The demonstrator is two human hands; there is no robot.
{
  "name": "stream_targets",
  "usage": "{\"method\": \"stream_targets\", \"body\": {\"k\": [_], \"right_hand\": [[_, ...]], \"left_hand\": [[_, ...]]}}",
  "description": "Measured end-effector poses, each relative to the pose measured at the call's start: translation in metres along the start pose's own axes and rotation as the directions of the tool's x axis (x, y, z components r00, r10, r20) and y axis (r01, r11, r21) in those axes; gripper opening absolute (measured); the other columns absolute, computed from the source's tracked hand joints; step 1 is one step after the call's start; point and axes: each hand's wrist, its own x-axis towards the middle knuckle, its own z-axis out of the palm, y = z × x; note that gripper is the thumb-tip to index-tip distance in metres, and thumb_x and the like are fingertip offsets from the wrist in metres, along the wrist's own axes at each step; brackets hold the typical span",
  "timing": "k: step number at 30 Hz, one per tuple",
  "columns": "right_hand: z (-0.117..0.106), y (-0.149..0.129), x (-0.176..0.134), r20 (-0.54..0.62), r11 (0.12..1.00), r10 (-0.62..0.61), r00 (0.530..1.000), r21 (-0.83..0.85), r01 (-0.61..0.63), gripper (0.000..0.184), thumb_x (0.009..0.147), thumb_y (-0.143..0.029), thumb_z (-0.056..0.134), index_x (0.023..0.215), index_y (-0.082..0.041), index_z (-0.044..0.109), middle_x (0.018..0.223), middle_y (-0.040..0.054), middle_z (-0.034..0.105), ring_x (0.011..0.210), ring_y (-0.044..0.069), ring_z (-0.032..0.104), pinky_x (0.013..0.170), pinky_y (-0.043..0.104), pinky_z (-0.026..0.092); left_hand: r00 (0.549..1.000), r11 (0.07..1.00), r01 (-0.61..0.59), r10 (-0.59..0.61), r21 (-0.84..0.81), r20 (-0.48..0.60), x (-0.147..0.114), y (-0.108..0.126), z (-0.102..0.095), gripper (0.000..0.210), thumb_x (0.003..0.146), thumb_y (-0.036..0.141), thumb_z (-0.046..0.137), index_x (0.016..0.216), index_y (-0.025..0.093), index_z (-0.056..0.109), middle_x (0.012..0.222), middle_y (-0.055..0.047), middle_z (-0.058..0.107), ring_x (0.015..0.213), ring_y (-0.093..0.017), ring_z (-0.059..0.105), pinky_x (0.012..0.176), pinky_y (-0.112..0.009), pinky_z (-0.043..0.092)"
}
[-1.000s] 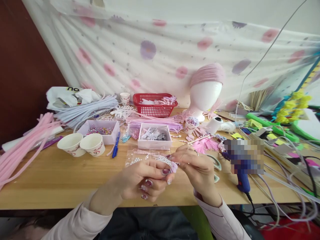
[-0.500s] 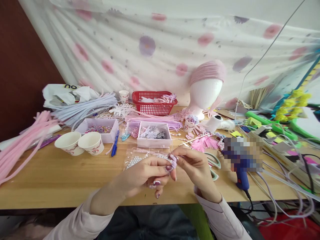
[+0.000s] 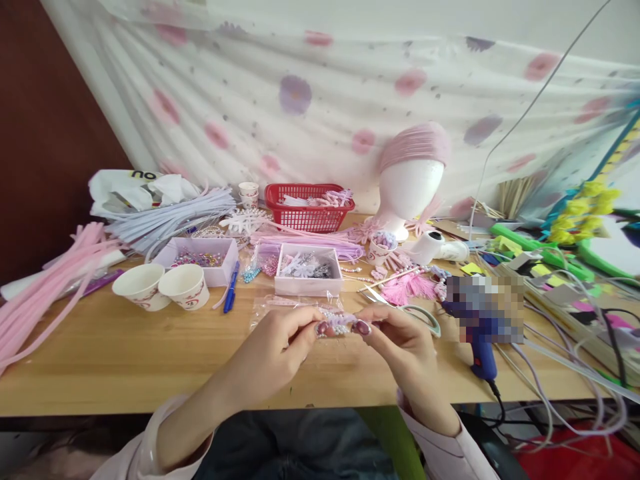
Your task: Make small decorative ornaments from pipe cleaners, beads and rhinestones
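Note:
My left hand (image 3: pixel 273 350) and my right hand (image 3: pixel 403 343) meet over the front of the wooden table (image 3: pixel 125 360). Between their fingertips they pinch a small lilac fuzzy piece with pearl beads (image 3: pixel 341 325), held level, one hand at each end. Under it lies a clear plastic bag of pearl beads (image 3: pixel 280 308). Scissors with pale green handles (image 3: pixel 415 312) rest just right of my right hand. A blue glue gun (image 3: pixel 483 353) lies further right, partly blurred out.
Two paper cups (image 3: pixel 163 287) stand at the left beside a blue pen (image 3: pixel 230 293). White boxes of beads (image 3: pixel 310 270), a red basket (image 3: pixel 307 207), pink and lilac pipe cleaners (image 3: pixel 45 287) and a white foam head with a pink band (image 3: pixel 413 180) fill the back. Cables crowd the right side.
Both hands moved slightly up and away over the table. The lilac piece, held upright between close fingertips before, now lies level, stretched between the two hands.

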Motion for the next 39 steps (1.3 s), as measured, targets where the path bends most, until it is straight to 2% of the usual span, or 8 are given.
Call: {"method": "stream_targets", "body": {"k": [10, 13, 18, 22, 26, 31, 36, 39], "right_hand": [[0.014, -0.001, -0.003, 0.054, 0.991, -0.122, 0.991, 0.067, 0.118, 0.006, 0.089, -0.024, 0.07, 0.087, -0.025, 0.075, 0.072, 0.0011, 0.071, 0.063, 0.013, 0.062, 0.058, 0.024, 0.047], [0.02, -0.001, -0.004, 0.011, 0.991, -0.028, 1.0, 0.13, 0.027, 0.011, 0.088, -0.03, 0.071, 0.081, -0.022, 0.074, 0.068, 0.0012, 0.069, 0.054, 0.011, 0.056, 0.05, 0.023, 0.043], [0.024, -0.001, -0.001, 0.089, 0.932, 0.19, 0.978, 0.298, -0.208, 0.027, 0.081, -0.043, 0.076, 0.071, -0.019, 0.072, 0.057, -0.0009, 0.06, 0.043, 0.009, 0.045, 0.038, 0.021, 0.036], [0.02, -0.004, 0.005, 0.121, 0.956, 0.056, 0.991, 0.28, -0.088, 0.021, 0.084, -0.04, 0.075, 0.075, -0.021, 0.075, 0.065, 0.0018, 0.066, 0.054, 0.012, 0.056, 0.051, 0.023, 0.047], [0.017, -0.007, 0.012, 0.135, 0.957, -0.008, 0.991, 0.288, -0.032, 0.017, 0.084, -0.039, 0.076, 0.078, -0.022, 0.075, 0.068, 0.0018, 0.067, 0.059, 0.014, 0.059, 0.055, 0.024, 0.048], [0.017, -0.013, 0.017, 0.202, 0.958, -0.001, 0.979, 0.28, -0.057, 0.018, 0.079, -0.037, 0.08, 0.074, -0.021, 0.074, 0.068, 0.0017, 0.065, 0.061, 0.014, 0.057, 0.057, 0.025, 0.047], [0.019, -0.011, 0.015, 0.172, 0.95, 0.093, 0.981, 0.279, -0.139, 0.019, 0.077, -0.034, 0.082, 0.072, -0.019, 0.071, 0.063, -0.0005, 0.063, 0.056, 0.011, 0.055, 0.053, 0.022, 0.045], [0.021, -0.009, 0.014, 0.15, 0.945, 0.152, 0.977, 0.268, -0.189, 0.02, 0.074, -0.034, 0.084, 0.073, -0.018, 0.071, 0.064, -0.001, 0.062, 0.055, 0.01, 0.053, 0.051, 0.02, 0.043]], "left_hand": [[0.985, 0.937, 0.115, -0.065, -0.33, 0.158, -0.001, 0.01, 0.005, 0.015, 0.09, 0.027, 0.051, 0.077, 0.019, 0.054, 0.056, 0.0, 0.064, 0.043, -0.01, 0.051, 0.042, -0.02, 0.04], [0.973, 0.976, -0.21, 0.215, 0.066, -0.082, -0.005, 0.007, 0.009, 0.022, 0.09, 0.017, 0.049, 0.071, 0.019, 0.058, 0.057, -0.003, 0.065, 0.049, -0.014, 0.058, 0.044, -0.022, 0.04], [0.774, 0.693, -0.441, 0.615, 0.57, -0.149, -0.011, 0.001, 0.009, 0.021, 0.089, 0.012, 0.052, 0.08, 0.015, 0.071, 0.059, -0.007, 0.068, 0.054, -0.019, 0.061, 0.052, -0.029, 0.041], [0.993, 0.981, -0.117, 0.118, -0.157, -0.004, -0.008, 0.005, -0.001, 0.028, 0.097, 0.028, 0.048, 0.083, 0.016, 0.07, 0.069, -0.006, 0.072, 0.064, -0.017, 0.065, 0.062, -0.028, 0.049], [0.873, 0.534, 0.446, -0.083, -0.718, 0.48, 0.003, 0.0, -0.007, 0.03, 0.082, 0.044, 0.073, 0.082, 0.015, 0.074, 0.06, 0.0, 0.065, 0.053, -0.01, 0.06, 0.065, -0.025, 0.054], [0.822, 0.337, 0.557, -0.089, -0.759, 0.563, 0.011, -0.011, 0.001, 0.029, 0.067, 0.038, 0.087, 0.073, 0.013, 0.074, 0.055, 0.002, 0.059, 0.049, -0.007, 0.054, 0.066, -0.027, 0.057], [0.959, 0.649, 0.255, -0.073, -0.717, 0.274, 0.009, -0.004, 0.002, 0.03, 0.076, 0.041, 0.077, 0.069, 0.015, 0.063, 0.053, 0.004, 0.056, 0.049, -0.008, 0.052, 0.063, -0.026, 0.053], [0.976, 0.972, -0.21, 0.204, -0.1, -0.074, 0.006, 0.004, -0.002, 0.02, 0.087, 0.021, 0.059, 0.067, 0.017, 0.058, 0.059, 0.001, 0.058, 0.055, -0.012, 0.055, 0.053, -0.024, 0.045]]}}
